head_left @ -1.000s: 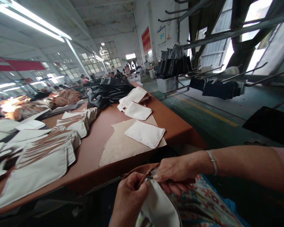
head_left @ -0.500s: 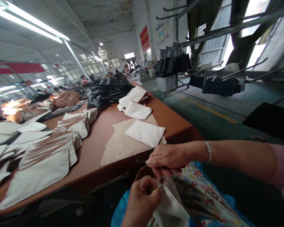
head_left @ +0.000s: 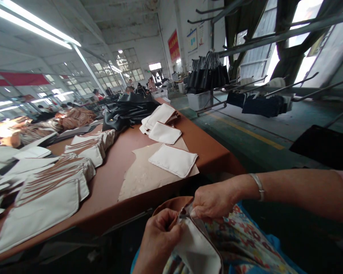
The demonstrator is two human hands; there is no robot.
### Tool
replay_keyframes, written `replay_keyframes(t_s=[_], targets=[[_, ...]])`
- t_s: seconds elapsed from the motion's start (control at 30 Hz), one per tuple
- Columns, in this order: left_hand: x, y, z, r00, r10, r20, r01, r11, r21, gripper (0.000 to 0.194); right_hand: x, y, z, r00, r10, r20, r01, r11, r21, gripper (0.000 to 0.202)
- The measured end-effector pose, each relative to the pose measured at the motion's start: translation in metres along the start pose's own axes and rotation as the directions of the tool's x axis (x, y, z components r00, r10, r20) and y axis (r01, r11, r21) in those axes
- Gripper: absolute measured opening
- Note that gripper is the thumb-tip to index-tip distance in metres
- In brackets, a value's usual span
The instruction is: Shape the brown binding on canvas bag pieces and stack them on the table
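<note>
Cream canvas pouch [head_left: 198, 249] with brown trim sits pinched at its top edge: left hand [head_left: 160, 238] and right hand [head_left: 213, 199] each hold a closed grip there, just below the bench [head_left: 114, 182] edge.

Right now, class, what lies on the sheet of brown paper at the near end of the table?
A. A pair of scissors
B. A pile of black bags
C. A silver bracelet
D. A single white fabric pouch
D: one white fabric pouch lies flat on the brown paper; the black bags are piled farther down the table, and the bracelet is on the right wrist.
</note>
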State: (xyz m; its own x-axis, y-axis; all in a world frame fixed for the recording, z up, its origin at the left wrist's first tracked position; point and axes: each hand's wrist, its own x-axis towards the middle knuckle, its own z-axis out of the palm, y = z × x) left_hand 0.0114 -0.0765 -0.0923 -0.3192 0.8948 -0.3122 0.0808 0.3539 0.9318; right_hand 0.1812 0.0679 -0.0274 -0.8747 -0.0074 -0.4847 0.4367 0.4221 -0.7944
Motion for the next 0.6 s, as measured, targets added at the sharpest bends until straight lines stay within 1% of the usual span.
replay_keyframes(t_s=[0.1,0.17,0.23,0.3,0.37,0.4,0.43,0.5,0.53,0.57,0.6], targets=[[0.001,-0.001,0.006,0.998,0.058,0.021,-0.059,0.997,0.059,0.017,0.005,0.001,0.005,0.998,-0.041,-0.045,0.036,0.995,-0.092,0.033],[0.0,-0.002,0.011,0.995,0.09,0.033,-0.092,0.992,0.082,0.017,0.007,0.001,0.009,0.997,-0.044,-0.059,0.038,0.995,-0.093,0.033],[0.0,-0.004,0.018,0.995,0.098,0.035,-0.101,0.99,0.098,0.018,0.006,-0.002,0.01,0.996,-0.021,-0.084,0.023,1.0,0.018,0.036],[-0.002,-0.005,0.023,0.995,0.09,0.042,-0.094,0.991,0.097,0.022,0.003,-0.005,0.006,0.983,0.006,-0.185,0.028,0.982,0.184,0.042],[-0.003,-0.005,0.023,0.996,0.073,0.06,-0.076,0.995,0.057,0.025,-0.001,-0.006,0.0,0.945,0.024,-0.327,0.077,0.953,0.293,0.046],[-0.004,-0.003,0.022,0.995,0.063,0.071,-0.064,0.998,0.023,0.025,-0.002,-0.006,-0.004,0.915,0.018,-0.402,0.112,0.948,0.297,0.045],[-0.005,-0.002,0.019,0.995,0.052,0.085,-0.051,0.999,-0.012,0.025,-0.002,-0.003,-0.007,0.879,-0.008,-0.477,0.152,0.953,0.263,0.042],[-0.006,0.003,0.012,0.993,0.024,0.115,-0.017,0.998,-0.059,0.029,0.0,0.004,-0.01,0.784,-0.123,-0.609,0.233,0.967,0.104,0.032],[-0.007,0.006,0.008,0.992,0.009,0.129,0.0,0.998,-0.066,0.032,0.003,0.009,-0.01,0.736,-0.193,-0.649,0.275,0.961,0.027,0.027],[-0.008,0.009,0.005,0.99,-0.004,0.143,0.014,0.998,-0.067,0.034,0.007,0.014,-0.009,0.712,-0.251,-0.656,0.323,0.946,-0.011,0.026],[-0.009,0.011,0.002,0.988,-0.012,0.155,0.022,0.998,-0.064,0.036,0.012,0.019,-0.008,0.723,-0.286,-0.629,0.375,0.927,0.008,0.026]])
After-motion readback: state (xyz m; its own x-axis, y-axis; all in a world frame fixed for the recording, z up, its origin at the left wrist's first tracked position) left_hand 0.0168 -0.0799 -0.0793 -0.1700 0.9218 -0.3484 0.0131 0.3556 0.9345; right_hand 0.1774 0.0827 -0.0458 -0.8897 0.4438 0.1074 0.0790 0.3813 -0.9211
